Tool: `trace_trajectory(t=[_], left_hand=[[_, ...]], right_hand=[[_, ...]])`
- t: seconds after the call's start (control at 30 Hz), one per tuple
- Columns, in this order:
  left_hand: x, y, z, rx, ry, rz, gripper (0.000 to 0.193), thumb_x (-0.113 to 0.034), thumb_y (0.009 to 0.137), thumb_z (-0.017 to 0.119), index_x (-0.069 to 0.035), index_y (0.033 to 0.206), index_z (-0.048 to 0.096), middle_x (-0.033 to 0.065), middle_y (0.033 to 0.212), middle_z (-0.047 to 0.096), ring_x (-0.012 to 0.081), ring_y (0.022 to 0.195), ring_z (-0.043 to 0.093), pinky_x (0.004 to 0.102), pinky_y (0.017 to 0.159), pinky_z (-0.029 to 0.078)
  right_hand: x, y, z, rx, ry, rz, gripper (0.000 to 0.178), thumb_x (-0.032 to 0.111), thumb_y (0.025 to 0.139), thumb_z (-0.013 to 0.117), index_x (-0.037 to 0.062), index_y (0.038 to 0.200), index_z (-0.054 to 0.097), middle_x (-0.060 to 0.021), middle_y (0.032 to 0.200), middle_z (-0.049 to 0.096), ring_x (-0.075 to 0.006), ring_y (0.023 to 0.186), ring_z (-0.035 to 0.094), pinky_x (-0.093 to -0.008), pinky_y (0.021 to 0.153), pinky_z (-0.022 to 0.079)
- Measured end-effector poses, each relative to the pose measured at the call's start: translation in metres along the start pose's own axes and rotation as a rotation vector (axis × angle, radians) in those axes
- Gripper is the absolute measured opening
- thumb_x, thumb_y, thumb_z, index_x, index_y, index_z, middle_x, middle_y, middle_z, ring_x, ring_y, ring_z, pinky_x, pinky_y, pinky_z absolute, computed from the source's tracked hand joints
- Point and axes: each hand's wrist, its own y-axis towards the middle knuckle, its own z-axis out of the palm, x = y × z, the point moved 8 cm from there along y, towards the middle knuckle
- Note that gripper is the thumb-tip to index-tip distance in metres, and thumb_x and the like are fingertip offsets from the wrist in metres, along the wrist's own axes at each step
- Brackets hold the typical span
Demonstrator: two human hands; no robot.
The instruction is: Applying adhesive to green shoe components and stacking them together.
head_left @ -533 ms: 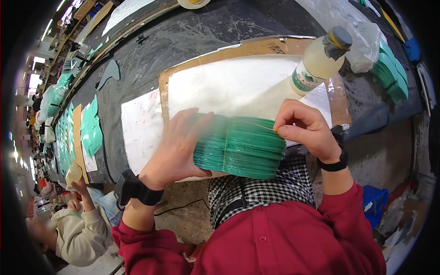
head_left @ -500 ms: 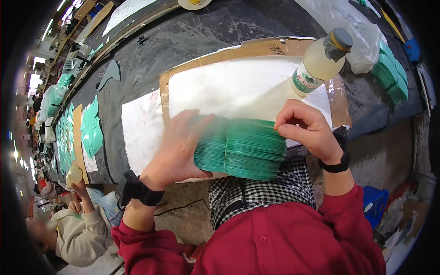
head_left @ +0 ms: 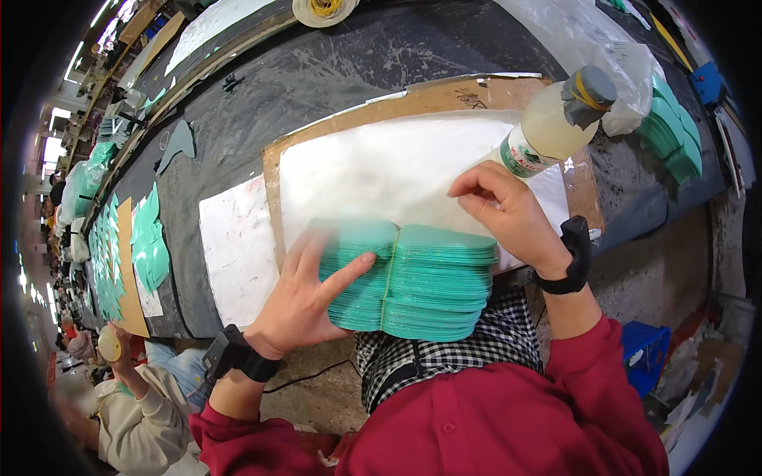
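A thick bundle of green shaped sheets (head_left: 440, 278) rests on edge at the near side of the board, above my lap, with a thin yellowish rubber band (head_left: 388, 285) around its middle. My left hand (head_left: 305, 289) grips the bundle's left end, the index finger stretched across the front edges and other fingers blurred over the top. My right hand (head_left: 512, 218) is raised above the bundle's right end, apart from it. Its thumb and index finger curl together in a pinch; whether anything thin is between them I cannot make out. A pale-filled bottle (head_left: 548, 127) stands just beyond this hand.
White paper (head_left: 381, 170) covers a brown board (head_left: 429, 95) on the dark table (head_left: 333, 71). A tape roll (head_left: 324, 9) lies at the far edge. Green pieces (head_left: 673, 131) sit at right beside clear plastic (head_left: 591, 55); more green pieces (head_left: 149, 242) lie left. Another person (head_left: 151, 404) sits at lower left.
My right hand has lifted off the bundle's right corner and moved up toward the bottle. The bundle has shifted slightly nearer and shows its top more, with my left hand still on it.
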Motion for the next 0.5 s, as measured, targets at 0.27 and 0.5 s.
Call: trace_trajectory(t=[0.27,0.5], left_hand=[[0.000,0.004,-0.005,-0.023,-0.051,0.027,0.091,-0.030,0.064,0.089,-0.024,0.148,0.054,0.0256,0.147,0.039,0.0494,0.138,0.039,0.0545,0.113,0.038],[0.001,0.005,-0.004,-0.003,-0.074,0.050,0.095,-0.030,0.057,0.094,-0.019,0.143,0.056,0.0239,0.148,0.036,0.0505,0.138,0.036,0.0581,0.112,0.038]], right_hand=[[0.044,0.018,0.050,0.332,-0.018,-0.176,0.013,0.010,0.093,0.061,0.0022,0.102,0.067,-0.0138,0.093,0.067,-0.0289,0.086,0.065,-0.0362,0.079,0.052],[0.022,0.029,0.085,0.748,0.069,-0.041,0.017,0.018,0.095,0.063,0.0028,0.103,0.066,-0.0095,0.099,0.066,-0.0206,0.092,0.061,-0.0339,0.084,0.049]])
